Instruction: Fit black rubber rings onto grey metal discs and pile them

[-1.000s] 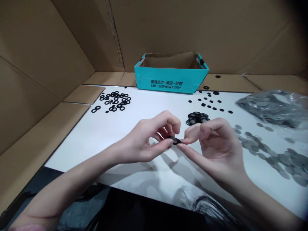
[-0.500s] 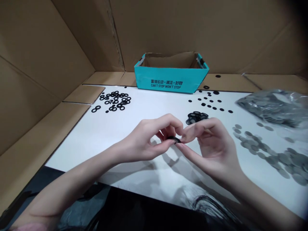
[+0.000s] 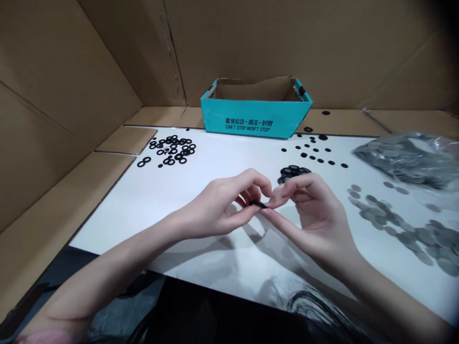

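Note:
Between my two hands, a little above the white tabletop (image 3: 136,205), is a small black ring (image 3: 257,204), seen nearly edge-on. My left hand (image 3: 229,203) pinches its left side between thumb and fingers. On its right edge, the thumb and fingertip of my right hand (image 3: 315,215) are closed too. Whether a grey disc sits inside the ring cannot be made out now. Just behind my right hand lies a pile of black rings with grey discs in them (image 3: 294,172), partly covered by my fingers.
Loose black rings (image 3: 175,150) lie at the back left. Small black discs (image 3: 312,157) are scattered at the back right. Many thin grey discs (image 3: 405,229) spread along the right, below a clear plastic bag (image 3: 412,160) of more. A turquoise box (image 3: 254,117) stands against the cardboard wall (image 3: 308,43).
The ring has tilted closer to edge-on between my fingers, so the grey inside it no longer shows. My right hand's fingers have shifted slightly; both hands stay in the same place.

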{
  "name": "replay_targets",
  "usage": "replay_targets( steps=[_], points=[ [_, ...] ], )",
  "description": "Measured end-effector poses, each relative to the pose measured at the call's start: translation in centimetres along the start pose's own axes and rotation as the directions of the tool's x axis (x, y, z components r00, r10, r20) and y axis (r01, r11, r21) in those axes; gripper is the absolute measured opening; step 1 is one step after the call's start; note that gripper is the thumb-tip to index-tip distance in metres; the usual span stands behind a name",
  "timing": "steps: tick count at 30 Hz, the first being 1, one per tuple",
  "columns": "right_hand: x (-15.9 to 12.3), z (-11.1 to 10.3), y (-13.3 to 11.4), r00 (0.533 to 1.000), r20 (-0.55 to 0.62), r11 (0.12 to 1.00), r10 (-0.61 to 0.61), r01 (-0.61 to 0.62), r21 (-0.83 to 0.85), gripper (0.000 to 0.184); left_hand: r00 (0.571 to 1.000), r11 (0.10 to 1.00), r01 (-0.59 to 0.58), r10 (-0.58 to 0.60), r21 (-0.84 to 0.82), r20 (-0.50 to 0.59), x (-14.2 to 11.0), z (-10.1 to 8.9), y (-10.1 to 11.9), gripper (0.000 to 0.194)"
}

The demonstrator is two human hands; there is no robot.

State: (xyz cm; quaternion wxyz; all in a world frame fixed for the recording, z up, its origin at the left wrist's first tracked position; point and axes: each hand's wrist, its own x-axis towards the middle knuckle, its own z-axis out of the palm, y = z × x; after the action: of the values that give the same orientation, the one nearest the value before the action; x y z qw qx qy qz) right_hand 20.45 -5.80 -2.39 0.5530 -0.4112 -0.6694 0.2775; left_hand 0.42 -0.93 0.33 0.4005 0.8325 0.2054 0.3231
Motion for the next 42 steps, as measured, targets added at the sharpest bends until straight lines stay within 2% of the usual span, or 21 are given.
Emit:
replay_targets(
  steps=[3, 7, 10, 15, 18, 21, 26, 29, 34, 38, 42],
  points=[
    [-0.2, 0.2, -0.2, 0.998, -0.043, 0.996, 0.040, -0.036, 0.076, 0.032, 0.998, 0.996, 0.016, -0.021, -0.088, -0.054, 0.0, 0.5, -0.2, 0.018],
    [-0.6, 0.5, -0.3, 0.995, -0.095, 0.995, -0.007, 0.017, 0.102, 0.035, 1.000, 0.995, 0.022, -0.022, -0.101, 0.003, 0.1, 0.2, 0.3, 0.023],
    [-0.6, 0.5, -0.1, 0.998, -0.048, 0.999, -0.034, 0.034, 0.015, 0.033, 0.999, 0.999, 0.016, -0.015, -0.038, 0.039, 0.1, -0.2, 0.6, 0.027],
    [-0.1, 0.1, 0.0, 0.997, 0.021, 0.993, -0.072, 0.073, -0.094, 0.032, 0.999, 0.999, 0.038, -0.039, 0.015, 0.030, -0.1, 0.0, 0.4, 0.033],
    [0.0, 0.1, 0.0, 0.999, 0.005, 0.995, -0.051, 0.051, -0.087, 0.029, 0.999, 0.999, 0.043, -0.043, -0.007, -0.027, 0.0, 0.3, 0.1, 0.029],
    [-0.2, 0.2, 0.0, 1.000, -0.025, 1.000, -0.015, 0.014, -0.008, 0.029, 0.998, 0.998, 0.015, -0.018, -0.054, -0.053, 0.1, 0.4, 0.1, 0.027],
    [-1.1, 0.8, 0.0, 0.992, -0.097, 0.996, -0.085, 0.087, 0.020, 0.035, 0.999, 0.997, 0.030, -0.027, -0.076, 0.042, 0.2, 0.0, 0.7, 0.029],
    [-1.1, 0.7, 0.1, 0.987, -0.062, 0.988, -0.151, 0.149, -0.038, 0.035, 0.997, 0.998, 0.049, -0.046, -0.047, 0.062, 0.2, -0.2, 1.0, 0.030],
    [-0.4, 0.2, 0.2, 0.993, -0.017, 0.991, -0.116, 0.114, -0.064, 0.034, 0.998, 0.998, 0.058, -0.057, -0.025, 0.019, 0.2, -0.2, 0.6, 0.035],
    [-0.5, 0.2, 0.1, 0.998, -0.021, 0.998, -0.063, 0.062, -0.016, 0.033, 0.998, 0.999, 0.024, -0.026, -0.030, -0.050, 0.1, 0.1, 0.4, 0.029],
    [-0.7, 0.5, -0.1, 0.992, -0.050, 0.993, -0.116, 0.115, -0.016, 0.037, 0.999, 1.000, 0.014, -0.015, -0.022, -0.048, 0.1, 0.3, 0.4, 0.029]
  ],
)
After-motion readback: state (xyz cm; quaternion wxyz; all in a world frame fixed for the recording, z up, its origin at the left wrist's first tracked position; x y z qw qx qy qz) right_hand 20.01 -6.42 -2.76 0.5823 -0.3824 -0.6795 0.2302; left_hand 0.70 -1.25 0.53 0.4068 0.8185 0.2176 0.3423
